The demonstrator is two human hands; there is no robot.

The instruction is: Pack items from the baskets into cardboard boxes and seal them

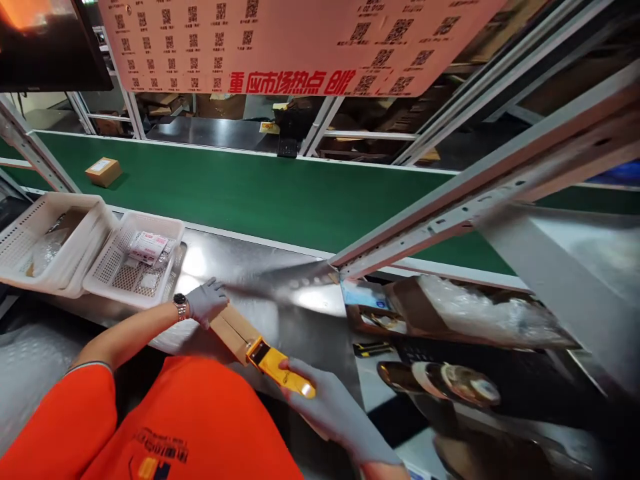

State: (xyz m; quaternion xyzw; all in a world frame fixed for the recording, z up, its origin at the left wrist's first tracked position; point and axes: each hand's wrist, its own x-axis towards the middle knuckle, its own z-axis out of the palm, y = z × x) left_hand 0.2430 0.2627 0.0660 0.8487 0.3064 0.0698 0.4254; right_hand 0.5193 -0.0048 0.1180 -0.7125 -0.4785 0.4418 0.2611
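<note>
A small brown cardboard box [235, 330] lies on the metal bench, a seam running along its top. Grey-gloved, with a watch at the wrist, my left hand [207, 303] grips the far left end of the box. In my gloved right hand [320, 393] is a yellow tape dispenser [280, 370], whose dark front end meets the near right end of the box. The underside of the box and part of my right fingers are hidden.
White baskets [173, 233] with bagged items stand at left. Beyond the metal bench [315, 333] runs a green conveyor [250, 180] carrying a small carton [104, 172]. A metal post [400, 233] slants up on the right, beside shelves with tape rolls [440, 381]. A pink code board [300, 47] hangs overhead.
</note>
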